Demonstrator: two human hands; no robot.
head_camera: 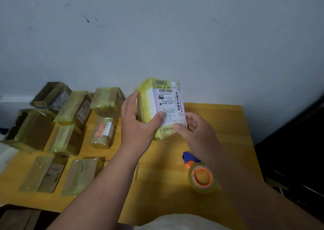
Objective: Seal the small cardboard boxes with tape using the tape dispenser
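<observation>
Above the table's middle I hold a small box [162, 105], wrapped in yellowish tape, with a white shipping label facing me. My left hand [138, 122] grips its left side, thumb pressed on the label. On the lower right corner my right hand [194, 129] holds the box, its thumb on the label edge. The tape dispenser [199, 174], a clear tape roll with an orange core and a blue part, lies on the table below my right wrist. Neither hand touches it.
Several tape-wrapped cardboard boxes [73, 110] lie in rows on the left half of the yellow table [228, 124]. A grey wall stands behind. A dark piece of furniture [298, 142] borders the table on the right. More brown boxes [17, 219] sit at the lower left.
</observation>
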